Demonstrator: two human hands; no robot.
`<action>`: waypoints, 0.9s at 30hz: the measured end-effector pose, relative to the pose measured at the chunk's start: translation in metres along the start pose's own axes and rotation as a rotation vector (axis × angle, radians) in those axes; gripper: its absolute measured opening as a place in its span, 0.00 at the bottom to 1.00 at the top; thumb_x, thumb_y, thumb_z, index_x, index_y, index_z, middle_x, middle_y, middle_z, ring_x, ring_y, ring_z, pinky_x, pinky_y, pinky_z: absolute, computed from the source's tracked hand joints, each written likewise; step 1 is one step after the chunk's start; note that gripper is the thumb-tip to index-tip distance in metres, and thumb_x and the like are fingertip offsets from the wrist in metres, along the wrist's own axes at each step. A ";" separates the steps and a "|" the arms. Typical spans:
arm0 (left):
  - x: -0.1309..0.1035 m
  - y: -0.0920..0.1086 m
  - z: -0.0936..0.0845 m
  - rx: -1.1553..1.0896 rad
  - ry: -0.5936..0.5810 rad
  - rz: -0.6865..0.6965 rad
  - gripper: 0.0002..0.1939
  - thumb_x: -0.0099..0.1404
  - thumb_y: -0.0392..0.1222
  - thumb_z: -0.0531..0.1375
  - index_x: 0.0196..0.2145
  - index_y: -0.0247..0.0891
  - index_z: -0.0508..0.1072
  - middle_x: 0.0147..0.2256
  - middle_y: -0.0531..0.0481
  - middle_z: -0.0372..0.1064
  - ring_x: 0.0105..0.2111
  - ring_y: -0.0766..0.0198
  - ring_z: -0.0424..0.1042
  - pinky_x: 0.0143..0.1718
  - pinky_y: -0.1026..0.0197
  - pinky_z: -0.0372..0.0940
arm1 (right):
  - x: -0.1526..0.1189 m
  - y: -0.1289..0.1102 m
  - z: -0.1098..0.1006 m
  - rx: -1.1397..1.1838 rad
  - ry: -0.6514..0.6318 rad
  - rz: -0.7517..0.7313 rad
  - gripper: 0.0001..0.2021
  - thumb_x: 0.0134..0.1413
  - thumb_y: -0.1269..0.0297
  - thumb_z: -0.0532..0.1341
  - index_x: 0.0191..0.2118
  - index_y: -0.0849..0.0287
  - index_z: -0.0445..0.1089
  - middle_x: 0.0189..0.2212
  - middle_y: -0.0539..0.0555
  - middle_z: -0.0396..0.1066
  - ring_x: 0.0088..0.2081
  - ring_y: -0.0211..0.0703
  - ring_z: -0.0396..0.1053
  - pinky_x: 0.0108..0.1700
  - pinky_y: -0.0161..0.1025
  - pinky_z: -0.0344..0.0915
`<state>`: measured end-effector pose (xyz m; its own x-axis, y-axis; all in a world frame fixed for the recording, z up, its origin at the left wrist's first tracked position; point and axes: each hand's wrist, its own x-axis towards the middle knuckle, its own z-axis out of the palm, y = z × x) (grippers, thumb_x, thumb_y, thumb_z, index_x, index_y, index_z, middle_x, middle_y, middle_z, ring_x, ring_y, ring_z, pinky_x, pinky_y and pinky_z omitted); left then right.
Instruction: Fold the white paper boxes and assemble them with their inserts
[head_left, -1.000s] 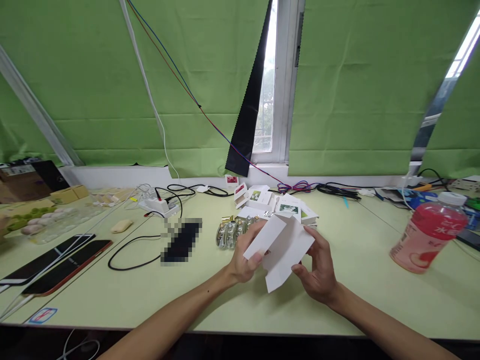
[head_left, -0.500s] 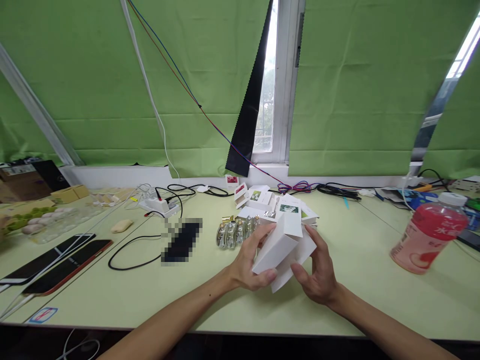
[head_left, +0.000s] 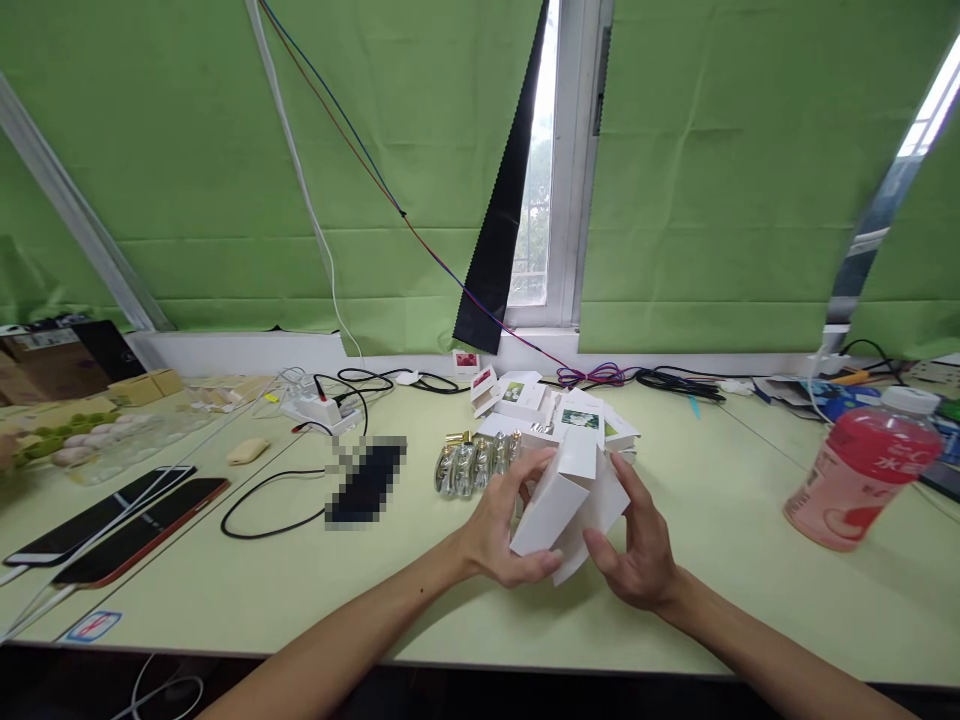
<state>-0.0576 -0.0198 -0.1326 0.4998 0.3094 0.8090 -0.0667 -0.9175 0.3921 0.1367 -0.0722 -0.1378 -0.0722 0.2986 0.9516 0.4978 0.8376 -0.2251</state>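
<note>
- Brown box (head_left: 49, 372), far left of the small bottles (head_left: 466, 468) and farther back, at the edge of view.
- Clear tray (head_left: 154, 452) of pale, round things, well left of the small bottles.
- Two dark phones (head_left: 146, 535), side by side, left of the small bottles and nearer the front edge of the table (head_left: 300, 600).
- Pale yellow bar (head_left: 248, 452), left of the small bottles.
- Power strip (head_left: 322, 412) with plugs and cords, behind and left of the small bottles.
- Left hand (head_left: 514, 535), just in front and right of the small bottles, thumb and fingers closed around the white box.
- White box (head_left: 553, 510), in front and right of the small bottles, between both hands, tilted, with a panel spread out.
- Picture cartons (head_left: 581, 418), heaped behind and right of the small bottles.
- Right hand (head_left: 636, 545), right of the small bottles, fingers and thumb holding the panel's edge.
- Pink drink bottle (head_left: 862, 475), far right of the small bottles, upright but leaning in view.
</note>
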 end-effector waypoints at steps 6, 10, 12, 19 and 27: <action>0.000 0.004 0.000 0.066 -0.016 0.015 0.50 0.57 0.56 0.62 0.70 0.41 0.44 0.48 0.40 0.72 0.36 0.57 0.74 0.23 0.64 0.64 | 0.000 -0.001 0.001 0.028 -0.017 -0.067 0.36 0.61 0.68 0.56 0.73 0.57 0.46 0.42 0.59 0.75 0.24 0.41 0.70 0.21 0.36 0.72; -0.004 0.002 0.001 0.086 -0.013 0.022 0.51 0.57 0.57 0.63 0.70 0.39 0.45 0.42 0.43 0.73 0.31 0.60 0.72 0.22 0.64 0.63 | 0.000 -0.002 0.000 0.017 -0.039 -0.077 0.35 0.61 0.68 0.55 0.72 0.57 0.47 0.44 0.60 0.75 0.26 0.42 0.73 0.23 0.37 0.73; -0.007 -0.001 0.002 0.097 -0.017 0.025 0.52 0.57 0.57 0.63 0.70 0.39 0.45 0.38 0.46 0.73 0.28 0.62 0.71 0.22 0.64 0.63 | 0.001 -0.002 -0.001 0.013 -0.055 -0.093 0.35 0.61 0.69 0.55 0.72 0.58 0.47 0.41 0.59 0.76 0.26 0.43 0.74 0.23 0.37 0.73; -0.005 0.000 0.003 0.152 0.011 0.071 0.49 0.58 0.60 0.61 0.70 0.38 0.48 0.29 0.53 0.68 0.22 0.65 0.65 0.21 0.64 0.61 | 0.004 -0.004 -0.001 0.022 -0.082 -0.170 0.34 0.61 0.69 0.54 0.72 0.59 0.48 0.31 0.54 0.75 0.25 0.45 0.71 0.23 0.38 0.72; 0.001 0.007 0.001 0.232 0.024 0.094 0.44 0.60 0.61 0.57 0.68 0.40 0.51 0.33 0.51 0.70 0.23 0.66 0.64 0.24 0.63 0.63 | 0.003 -0.004 0.000 0.070 -0.118 -0.165 0.35 0.60 0.71 0.55 0.72 0.59 0.48 0.27 0.50 0.69 0.20 0.39 0.63 0.20 0.36 0.68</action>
<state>-0.0568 -0.0266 -0.1297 0.4800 0.2234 0.8483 0.0898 -0.9745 0.2058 0.1342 -0.0744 -0.1345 -0.2502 0.2026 0.9467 0.4100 0.9080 -0.0860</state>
